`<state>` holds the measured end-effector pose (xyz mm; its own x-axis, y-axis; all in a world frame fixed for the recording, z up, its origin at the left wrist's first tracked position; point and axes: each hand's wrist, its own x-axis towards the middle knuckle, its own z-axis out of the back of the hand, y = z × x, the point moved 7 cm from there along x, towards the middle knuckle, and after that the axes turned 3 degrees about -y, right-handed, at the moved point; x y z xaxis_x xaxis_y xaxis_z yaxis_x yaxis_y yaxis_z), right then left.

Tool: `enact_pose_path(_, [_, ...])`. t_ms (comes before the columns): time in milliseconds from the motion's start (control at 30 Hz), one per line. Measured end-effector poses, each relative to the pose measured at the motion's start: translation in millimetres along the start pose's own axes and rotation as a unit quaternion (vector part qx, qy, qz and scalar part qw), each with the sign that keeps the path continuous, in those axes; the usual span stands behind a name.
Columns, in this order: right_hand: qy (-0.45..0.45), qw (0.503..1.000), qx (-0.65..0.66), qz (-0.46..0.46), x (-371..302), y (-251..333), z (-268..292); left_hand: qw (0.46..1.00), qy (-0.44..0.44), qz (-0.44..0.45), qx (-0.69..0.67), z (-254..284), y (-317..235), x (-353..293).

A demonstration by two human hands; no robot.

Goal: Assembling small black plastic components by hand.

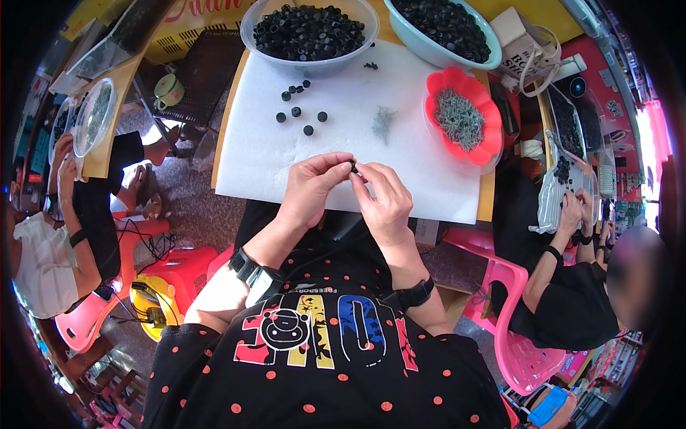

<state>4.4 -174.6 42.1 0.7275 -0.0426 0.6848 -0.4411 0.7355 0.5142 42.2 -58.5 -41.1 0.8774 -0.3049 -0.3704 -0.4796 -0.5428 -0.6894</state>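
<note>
From where I stand, a small black piece (353, 166) sits between the fingertips of both hands, just above the near part of the work surface. The left hand (314, 187) has thumb and forefinger clamped on it; the right hand (384, 200) brings bent fingertips up against it, though I can't tell whether they grip it too.

A few loose black pieces (309, 130), stubby, rounded and dark, lie scattered beyond the hands. Near them is a loose tangle of thin, greyish pins (383, 123). More fine pins heap up like bristles in a red scalloped dish (493, 136), its plastic bright and smooth. At the far edge, a translucent round bowl (307, 68) and a pale turquoise basin (436, 54) are both piled with black parts.

Everything lies on or about a white sheet (246, 154), matte and foam-like, over a tabletop with a wood-toned edge (486, 204). A pink plastic chair (511, 343) stands to the right, a red stool (186, 268) to the left, on a speckled floor (187, 175). Co-workers sit at tables on either side.
</note>
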Motion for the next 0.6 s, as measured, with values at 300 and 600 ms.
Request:
enact_pose_path(300, [0.015, 0.997, 0.033, -0.074, 21, -24, -2, 0.795, -0.018, -0.383, 0.469, -38, -92, -6])
enact_pose_path(600, [0.034, 0.807, 0.431, -0.401, 9, -53, -18, 0.938, 0.063, -0.148, 0.307, -24, -58, 11])
